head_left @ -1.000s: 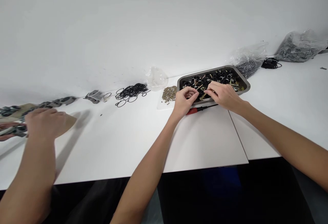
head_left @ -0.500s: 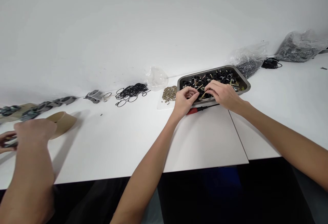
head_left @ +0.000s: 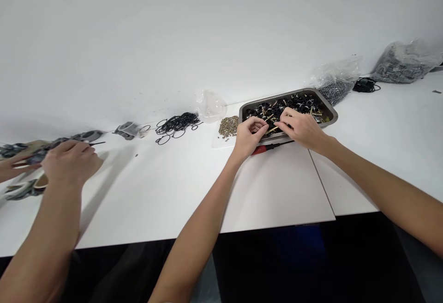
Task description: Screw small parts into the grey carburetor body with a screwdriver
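My left hand (head_left: 249,136) is closed in a pinch at the near left side of a dark metal tray (head_left: 330,114). Its fingertips meet over the tray, and what they pinch is too small to make out. Opposite it, my right hand (head_left: 300,130) is curled with thumb and forefinger close together; anything in them is hidden. Between the two sets of fingertips shows a thin brass-coloured strip (head_left: 272,130); which hand touches it I cannot tell. Small black ring-like parts (head_left: 301,103) and more brass-coloured pieces fill the tray.
Left of the tray lies a pile of small brass-coloured bits (head_left: 227,126). A red-handled tool (head_left: 259,149) lies along its front. Black rings (head_left: 180,123), a clear bag (head_left: 211,105) and filled bags (head_left: 403,63) line the wall. At left, a co-worker's hand (head_left: 71,162) works over grey parts.
My right fingertips have shifted slightly on or by the brass-coloured strip; my left hand stays nearly still. The co-worker's hand has moved up and right, now with a thin dark tool.
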`<state>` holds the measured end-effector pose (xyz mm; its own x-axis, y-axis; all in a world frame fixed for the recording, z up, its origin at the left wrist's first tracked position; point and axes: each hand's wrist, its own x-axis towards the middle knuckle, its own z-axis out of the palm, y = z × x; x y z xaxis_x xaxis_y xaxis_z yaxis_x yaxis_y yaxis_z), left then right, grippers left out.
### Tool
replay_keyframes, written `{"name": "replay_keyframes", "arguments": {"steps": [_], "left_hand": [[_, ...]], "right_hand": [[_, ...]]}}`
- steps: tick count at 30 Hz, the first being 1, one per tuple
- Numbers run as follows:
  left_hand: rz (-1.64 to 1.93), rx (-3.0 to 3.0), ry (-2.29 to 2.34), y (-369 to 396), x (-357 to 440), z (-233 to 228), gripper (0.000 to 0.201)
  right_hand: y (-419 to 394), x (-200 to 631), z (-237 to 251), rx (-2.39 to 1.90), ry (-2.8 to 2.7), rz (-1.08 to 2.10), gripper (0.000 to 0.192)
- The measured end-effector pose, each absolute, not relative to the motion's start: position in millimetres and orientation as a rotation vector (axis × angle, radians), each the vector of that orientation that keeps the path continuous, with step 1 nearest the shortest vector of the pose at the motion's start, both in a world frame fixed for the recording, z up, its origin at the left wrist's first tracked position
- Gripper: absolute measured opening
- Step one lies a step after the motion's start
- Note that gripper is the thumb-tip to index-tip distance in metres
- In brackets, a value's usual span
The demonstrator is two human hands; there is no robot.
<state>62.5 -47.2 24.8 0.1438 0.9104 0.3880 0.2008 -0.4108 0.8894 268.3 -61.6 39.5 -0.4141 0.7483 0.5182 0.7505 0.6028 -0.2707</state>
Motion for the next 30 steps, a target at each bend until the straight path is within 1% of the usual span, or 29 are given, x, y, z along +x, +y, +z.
{"name": "replay_keyframes", "arguments": {"steps": [4, 17, 30], "left_hand": [[1.314, 1.727, 1.063, -46.4, 62.7, 24.3, 0.008], [1.320, 1.740, 1.060, -45.6, 62.8, 23.4, 0.006], [1.309, 1.792, 1.068, -45.3, 61.5, 23.1, 0.005]], "right_hand": [[-60.9, 267.7, 37.8, -1.193, -2.175, -0.045, 0.037], [-55.3, 272.2, 34.8, -1.232, -2.074, -0.006, 0.027], [-57.1, 270.2, 36.9, -1.084, -1.956, 0.023, 0.024]]}}
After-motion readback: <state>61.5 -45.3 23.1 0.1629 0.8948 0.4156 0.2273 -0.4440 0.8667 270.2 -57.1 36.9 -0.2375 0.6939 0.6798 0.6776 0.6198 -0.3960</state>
